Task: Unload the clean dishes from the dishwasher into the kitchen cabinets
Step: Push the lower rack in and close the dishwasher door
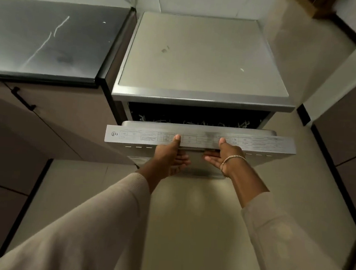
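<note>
The label strip (142,135) along the top edge of the dishwasher door (258,145) showed a small logo and "13" well left of the fingers; its other print was too small to read. The left hand (168,154) and right hand (224,159) each pinched that edge, thumb on top, fingers curled under the front. Both forearms reached forward. Beyond the thumbs, rack wires (195,121) showed in the dishwasher's (204,54) dark gap.

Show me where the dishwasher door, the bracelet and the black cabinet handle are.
dishwasher door (200,140): head view, on its labelled top edge.
bracelet (234,157): head view, on the middle links of the chain.
black cabinet handle (24,99): head view, on the middle of the bar.
</note>
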